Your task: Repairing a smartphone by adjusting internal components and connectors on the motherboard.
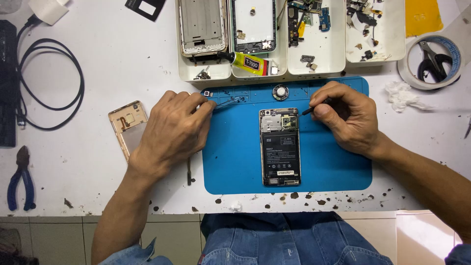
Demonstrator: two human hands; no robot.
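My left hand (174,128) pinches metal tweezers (228,102); my right hand (346,118) grips a thin black tool (314,109) beside the opened black smartphone (279,146) on the blue rubber mat (333,162).

One camera only, worn on the head, looking almost straight down at the surface (98,73) from close above. The mat (235,162) with the phone (279,147) sits mid-frame, both hands within reach. The trays (314,54) are cut off by the top edge; the person's lap fills the bottom. The left edge shows something dark, perhaps a keyboard (7,83). No second view shares the scene.
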